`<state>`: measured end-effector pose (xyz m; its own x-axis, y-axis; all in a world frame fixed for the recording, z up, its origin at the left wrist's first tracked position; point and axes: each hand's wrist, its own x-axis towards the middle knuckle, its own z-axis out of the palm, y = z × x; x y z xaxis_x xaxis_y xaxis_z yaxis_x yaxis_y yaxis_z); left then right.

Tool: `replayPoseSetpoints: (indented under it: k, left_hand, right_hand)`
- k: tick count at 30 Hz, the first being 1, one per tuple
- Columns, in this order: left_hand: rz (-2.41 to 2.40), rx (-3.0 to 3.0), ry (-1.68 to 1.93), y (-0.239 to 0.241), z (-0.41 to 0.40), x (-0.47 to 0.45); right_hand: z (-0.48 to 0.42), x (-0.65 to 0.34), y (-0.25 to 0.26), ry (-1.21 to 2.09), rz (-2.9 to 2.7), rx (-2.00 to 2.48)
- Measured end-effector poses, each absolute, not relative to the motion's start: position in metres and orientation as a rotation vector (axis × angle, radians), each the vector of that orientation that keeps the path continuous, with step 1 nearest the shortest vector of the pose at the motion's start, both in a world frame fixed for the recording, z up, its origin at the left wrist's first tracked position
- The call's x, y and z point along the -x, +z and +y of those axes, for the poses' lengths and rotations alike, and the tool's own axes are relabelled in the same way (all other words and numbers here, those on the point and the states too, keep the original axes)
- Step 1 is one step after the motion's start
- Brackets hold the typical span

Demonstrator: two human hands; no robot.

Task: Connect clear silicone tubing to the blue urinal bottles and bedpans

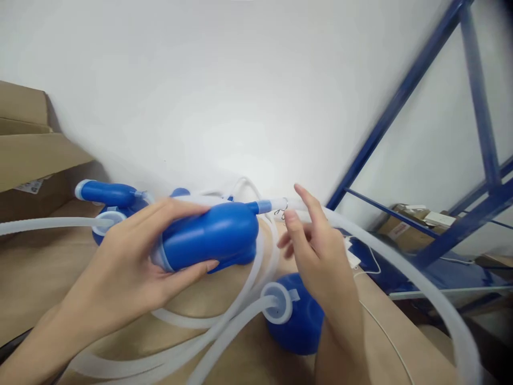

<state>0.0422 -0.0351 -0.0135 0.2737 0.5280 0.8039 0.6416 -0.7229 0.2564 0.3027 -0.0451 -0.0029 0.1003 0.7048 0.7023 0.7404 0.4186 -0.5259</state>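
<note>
My left hand point(132, 262) is wrapped around a blue rubber bulb point(212, 235), thumb below and fingers on top. The bulb's narrow neck point(260, 206) joins a translucent white tube point(401, 262) held by a small wire clamp point(282, 208). My right hand point(316, 251) hovers just right of that joint with fingers spread and apart, index finger raised, holding nothing. A second blue bulb point(298, 321) with a white ring cap point(277, 302) lies on the brown surface below my right wrist. A third blue bulb point(108, 193) lies behind my left hand.
Loops of translucent tubing point(224, 326) lie across the brown cardboard surface point(36, 267). Cardboard boxes point(28, 155) stand at the left. A blue metal rack point(473, 214) rises at the right, with boxes point(417, 224) and a white cable point(374, 262) on its shelf. A white wall is behind.
</note>
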Motion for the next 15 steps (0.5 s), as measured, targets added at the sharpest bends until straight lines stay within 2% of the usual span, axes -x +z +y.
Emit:
replayPoseSetpoints:
  k: [4,7,10,13,15]
  left_hand:
    - [-1.010,2.464,-1.437,-0.013,-0.037,-0.037]
    - [-0.881,2.543,-1.336,-0.014,-0.036,-0.028]
    - [-0.749,2.572,-1.253,-0.017,-0.040,-0.021]
    - [-0.694,2.575,-1.193,-0.022,-0.051,-0.025]
    - [-0.811,2.581,-1.318,-0.026,-0.061,-0.034]
  right_hand:
    - [-0.072,-0.308,0.007,-0.737,-1.557,1.276]
    - [-0.081,-0.310,0.011,-0.955,-1.815,1.109]
    - [-0.079,-0.312,0.008,-0.744,-2.191,1.135]
    - [-0.068,-0.312,0.002,-0.433,-2.350,1.352]
    - [-0.059,-0.310,0.000,-0.281,-2.349,1.466]
